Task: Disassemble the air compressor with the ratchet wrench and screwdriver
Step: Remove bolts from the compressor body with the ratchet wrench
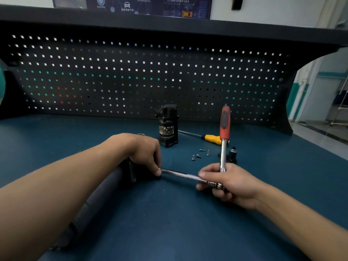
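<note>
Head view looks down on a blue bench (169,223) backed by a black pegboard (131,76), with a dark shelf (169,25) over it and a poster (131,6) on the wall above. To the right, past the pegboard's end, the room shows a pale wall with a teal band.

The compressor (105,189), a dark cylinder, lies on the bench under the left forearm, running from the near left edge toward the middle. The left hand (145,153) curls over its black end block and grips it. The right hand (229,183) is clamped round the head of the wrench (225,121), whose red handle stands upright. A chrome bar (178,174) runs level from the wrench head to the compressor's end, where the left fingertips touch it.

Behind the hands stand a black part (168,127) and, lying beside it, a screwdriver (211,138) with a yellow handle. Loose screws (199,154) lie between these and the bar; a small fitting (232,155) stands just right of the wrench shaft.

Bare bench stretches along the near edge and at far left.
</note>
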